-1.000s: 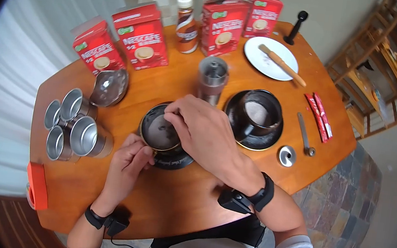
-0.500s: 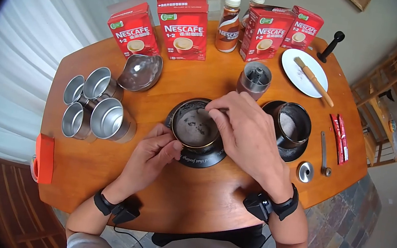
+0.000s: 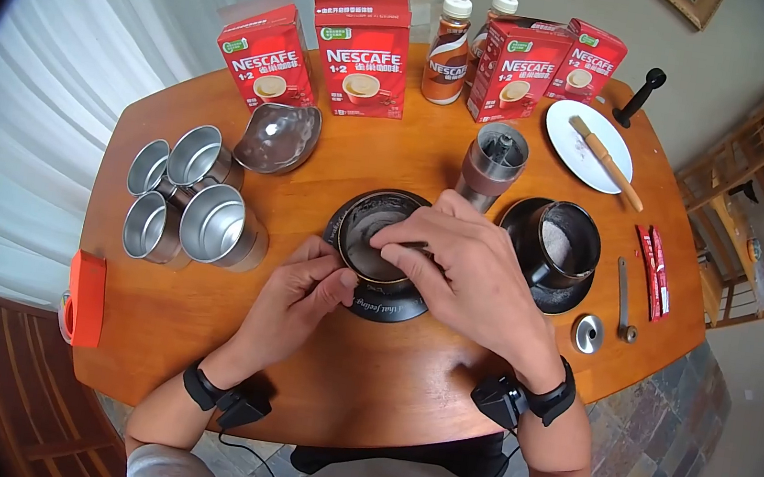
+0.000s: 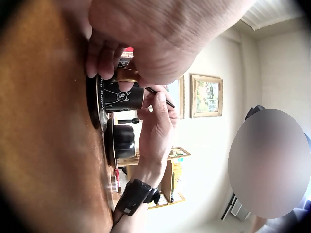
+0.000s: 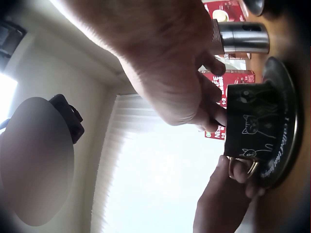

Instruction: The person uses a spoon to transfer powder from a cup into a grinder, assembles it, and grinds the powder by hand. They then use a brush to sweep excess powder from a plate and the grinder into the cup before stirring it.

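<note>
A black cup [image 5: 250, 116] with white cat drawings and a gold rim stands on its black saucer [image 3: 383, 307]. Greyish powdery stuff with dark patches shows inside it in the head view. My left hand [image 3: 302, 296] pinches the cup's gold handle [image 5: 253, 167] from the near left. My right hand [image 3: 479, 271] is over the cup's right side and pinches a thin dark utensil [image 4: 163, 96], fingertips at the mouth of the cup. The utensil's lower end is hidden, so I cannot tell its kind.
A second black cup [image 3: 562, 275] with pale powder stands at the right, behind it a steel grinder [image 3: 490, 171]. Steel cups [image 3: 213, 224] and a dark bowl [image 3: 277, 138] are left. Red boxes [image 3: 359, 62] and a plate [image 3: 571, 157] with a brush line the back.
My right hand has moved from the cup's right rim leftward over its mouth. The left hand stays on the handle. The head view has swung since the earliest frame.
</note>
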The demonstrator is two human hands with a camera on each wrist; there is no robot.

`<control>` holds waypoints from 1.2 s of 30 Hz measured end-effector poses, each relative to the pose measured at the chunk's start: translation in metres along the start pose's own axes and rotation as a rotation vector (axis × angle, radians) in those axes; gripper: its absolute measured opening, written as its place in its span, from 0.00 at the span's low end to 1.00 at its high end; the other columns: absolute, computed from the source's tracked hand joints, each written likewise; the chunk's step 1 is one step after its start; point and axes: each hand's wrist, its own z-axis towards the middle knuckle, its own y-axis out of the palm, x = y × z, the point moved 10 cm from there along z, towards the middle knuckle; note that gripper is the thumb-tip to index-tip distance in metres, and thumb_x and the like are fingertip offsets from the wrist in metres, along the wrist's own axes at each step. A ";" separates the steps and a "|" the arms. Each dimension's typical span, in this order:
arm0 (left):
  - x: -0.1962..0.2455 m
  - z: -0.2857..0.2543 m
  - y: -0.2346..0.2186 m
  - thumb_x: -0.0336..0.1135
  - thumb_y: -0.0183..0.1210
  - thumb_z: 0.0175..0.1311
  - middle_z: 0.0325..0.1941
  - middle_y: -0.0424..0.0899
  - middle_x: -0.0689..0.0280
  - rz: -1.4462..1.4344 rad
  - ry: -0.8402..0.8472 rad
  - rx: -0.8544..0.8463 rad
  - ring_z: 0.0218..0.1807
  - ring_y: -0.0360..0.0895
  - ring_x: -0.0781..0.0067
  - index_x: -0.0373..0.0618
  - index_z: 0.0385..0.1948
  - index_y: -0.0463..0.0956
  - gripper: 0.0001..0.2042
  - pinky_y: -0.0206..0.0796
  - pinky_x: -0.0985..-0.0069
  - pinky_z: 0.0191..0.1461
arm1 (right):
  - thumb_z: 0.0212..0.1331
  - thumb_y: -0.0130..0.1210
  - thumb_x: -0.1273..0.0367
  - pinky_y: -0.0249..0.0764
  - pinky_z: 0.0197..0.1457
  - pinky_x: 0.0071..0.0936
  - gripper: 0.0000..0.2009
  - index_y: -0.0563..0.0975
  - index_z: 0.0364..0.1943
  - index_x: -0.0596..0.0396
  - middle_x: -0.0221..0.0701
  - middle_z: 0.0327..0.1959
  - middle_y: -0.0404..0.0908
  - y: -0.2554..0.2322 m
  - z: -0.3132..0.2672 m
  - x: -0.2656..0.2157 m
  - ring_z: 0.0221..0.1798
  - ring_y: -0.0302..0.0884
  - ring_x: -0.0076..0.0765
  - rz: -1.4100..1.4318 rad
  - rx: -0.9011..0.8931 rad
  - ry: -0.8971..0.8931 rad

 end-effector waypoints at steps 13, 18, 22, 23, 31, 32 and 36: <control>-0.003 0.000 0.000 0.40 0.59 0.81 0.42 0.69 0.69 -0.055 -0.033 0.002 0.38 0.69 0.80 0.37 0.34 0.81 0.16 0.65 0.79 0.41 | 0.64 0.63 0.72 0.77 0.46 0.42 0.06 0.87 0.41 0.57 0.36 0.36 0.87 -0.007 0.000 0.004 0.41 0.79 0.46 -0.048 0.135 0.006; -0.004 0.000 -0.001 0.41 0.59 0.81 0.42 0.69 0.69 -0.053 -0.028 0.002 0.39 0.69 0.80 0.37 0.33 0.80 0.17 0.65 0.79 0.41 | 0.64 0.64 0.71 0.77 0.45 0.42 0.06 0.87 0.41 0.57 0.37 0.34 0.88 0.000 0.001 0.010 0.39 0.79 0.48 0.076 0.027 0.087; -0.005 0.000 -0.001 0.42 0.59 0.81 0.41 0.69 0.69 -0.038 -0.019 0.000 0.38 0.69 0.80 0.36 0.32 0.80 0.18 0.65 0.79 0.41 | 0.63 0.66 0.71 0.77 0.41 0.41 0.05 0.87 0.39 0.56 0.36 0.33 0.88 -0.014 -0.001 0.014 0.37 0.80 0.46 -0.061 0.180 0.113; -0.005 0.000 -0.001 0.42 0.59 0.81 0.42 0.69 0.69 -0.045 -0.020 -0.001 0.38 0.69 0.80 0.36 0.32 0.80 0.18 0.65 0.79 0.41 | 0.63 0.66 0.70 0.77 0.40 0.40 0.05 0.87 0.39 0.56 0.36 0.33 0.88 -0.016 -0.002 0.018 0.37 0.80 0.45 -0.095 0.211 0.137; -0.005 0.000 -0.001 0.41 0.58 0.81 0.42 0.69 0.68 -0.035 -0.018 -0.008 0.39 0.69 0.80 0.36 0.32 0.80 0.18 0.65 0.79 0.42 | 0.64 0.66 0.70 0.78 0.40 0.39 0.06 0.88 0.39 0.56 0.35 0.34 0.89 -0.009 -0.003 0.015 0.37 0.80 0.44 -0.069 0.288 0.068; -0.004 0.000 -0.001 0.41 0.58 0.81 0.42 0.69 0.68 -0.038 -0.018 -0.006 0.39 0.69 0.80 0.36 0.32 0.80 0.18 0.65 0.79 0.42 | 0.64 0.66 0.70 0.78 0.40 0.39 0.06 0.88 0.39 0.56 0.35 0.34 0.89 -0.007 -0.002 0.013 0.37 0.80 0.44 -0.054 0.261 0.072; -0.004 0.000 0.000 0.41 0.59 0.81 0.42 0.69 0.69 -0.043 -0.020 0.000 0.39 0.69 0.80 0.36 0.32 0.80 0.17 0.65 0.79 0.42 | 0.64 0.65 0.70 0.78 0.42 0.40 0.06 0.88 0.39 0.57 0.35 0.35 0.89 -0.004 -0.001 0.012 0.39 0.80 0.45 -0.010 0.177 0.096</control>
